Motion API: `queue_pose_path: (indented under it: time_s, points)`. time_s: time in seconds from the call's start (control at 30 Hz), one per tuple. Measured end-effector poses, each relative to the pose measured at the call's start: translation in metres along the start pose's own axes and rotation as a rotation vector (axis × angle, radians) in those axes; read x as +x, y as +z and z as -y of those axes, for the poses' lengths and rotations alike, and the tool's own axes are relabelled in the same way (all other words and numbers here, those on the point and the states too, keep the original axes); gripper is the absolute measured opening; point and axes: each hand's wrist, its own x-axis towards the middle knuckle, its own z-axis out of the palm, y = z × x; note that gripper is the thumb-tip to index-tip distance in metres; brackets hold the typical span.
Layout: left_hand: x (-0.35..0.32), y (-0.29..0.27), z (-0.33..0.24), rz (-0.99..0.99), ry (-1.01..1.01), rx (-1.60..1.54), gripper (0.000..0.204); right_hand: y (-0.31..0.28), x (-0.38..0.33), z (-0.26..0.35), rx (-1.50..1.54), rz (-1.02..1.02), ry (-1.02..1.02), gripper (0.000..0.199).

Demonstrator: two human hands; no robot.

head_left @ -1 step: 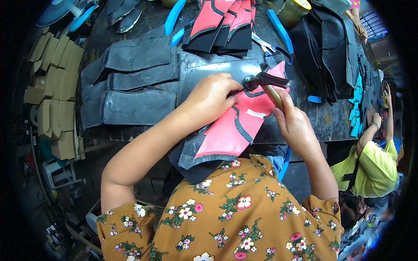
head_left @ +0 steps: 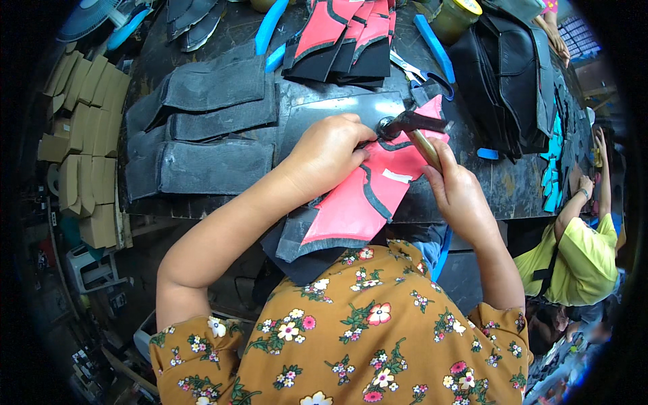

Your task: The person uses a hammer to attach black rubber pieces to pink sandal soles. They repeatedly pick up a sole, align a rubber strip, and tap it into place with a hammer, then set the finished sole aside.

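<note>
Pressing pink shoe piece (head_left: 378, 192) at bench edge (head_left: 202, 206), left hand (head_left: 327, 152) clenched on it, right hand (head_left: 459, 192) grasping hammer (head_left: 413, 125).

Left of our fingers we see grey padded pieces (head_left: 209, 128) on the counter (head_left: 520, 189). Past them lie scissors (head_left: 415, 71), blue strips (head_left: 270, 27) and a jar (head_left: 455, 17).
</note>
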Motion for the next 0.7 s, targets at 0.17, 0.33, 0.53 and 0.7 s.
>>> queue_pose_path:
  time_s: [0.17, 0.33, 0.53, 0.7]
  points:
    - [-0.001, 0.003, 0.001, -0.020, 0.028, 0.096, 0.025, -0.001, 0.004, 0.008, 0.196, -0.196, -0.105, 0.044]
    - [-0.003, 0.005, 0.000, -0.008, 0.029, 0.122, 0.025, -0.007, 0.006, 0.009, 0.029, -0.012, -0.066, 0.049]
    - [-0.010, 0.008, 0.004, -0.117, 0.057, 0.095, 0.027, 0.012, -0.001, 0.013, -0.057, 0.046, 0.019, 0.052]
    - [-0.030, 0.001, -0.003, -0.083, -0.202, -0.228, 0.038, 0.014, -0.003, 0.008, -0.050, 0.006, -0.037, 0.052]
